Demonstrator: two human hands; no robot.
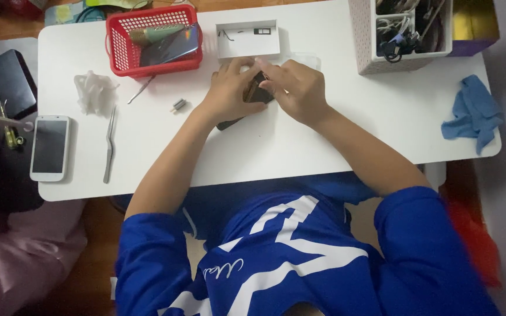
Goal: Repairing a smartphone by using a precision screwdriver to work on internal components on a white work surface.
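At the far left edge of the white table [300, 146] lies a white phone [50, 147], screen up, with a dark phone [13, 82] on a separate surface just beyond the table's corner. Next along you find a crumpled white tissue [93, 92], and below it a pair of metal tweezers [110, 143] lying lengthwise. A red basket [118, 50] sits at the back edge, holding a phone with a shiny back. Near the middle your left hand [228, 90] and your right hand [295, 88] meet over a small dark device [257, 93], which rests on the table just in front of a shallow white box [248, 38]. Both hands are closed on the device, your left fingers curled around its left side and your right fingers pressing on its top; another dark part shows beneath your left wrist. Further right stands a white bin [382, 52] filled with cables, and at the table's far right edge lies a crumpled blue cloth [473, 112].
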